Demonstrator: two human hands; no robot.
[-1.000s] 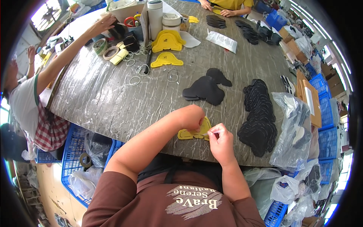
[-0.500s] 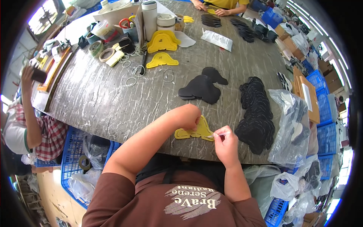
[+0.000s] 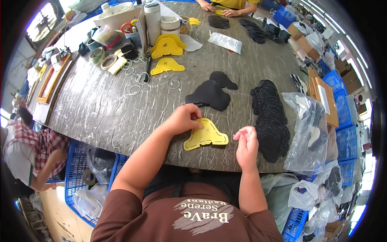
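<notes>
Clock directions taken from yellow template point(image 3: 206, 138).
Template: small central marks, illegible; edge at 10 o'clock partly covered by left hand point(image 3: 183, 119).
Left hand: some curled fingertips hidden.
Right hand point(image 3: 247, 147), between 3 and 4 o'clock: grip contents, if any, indeterminable.
Clear plastic bag point(image 3: 299, 151), 3 o'clock: contents partly veiled.
Co-worker in yellow point(image 3: 233, 4), 12 o'clock: cropped by top edge.
Brown shirt point(image 3: 161, 220), 6 o'clock: cropped below.

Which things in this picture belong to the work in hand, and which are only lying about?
Belonging to the work:
shaped yellow piece, touched by the left hand, with the right hand beside it
probably the overlapping black pieces further right

Seemingly just lying about:
white bottle
white packet
clear plastic bag
</notes>
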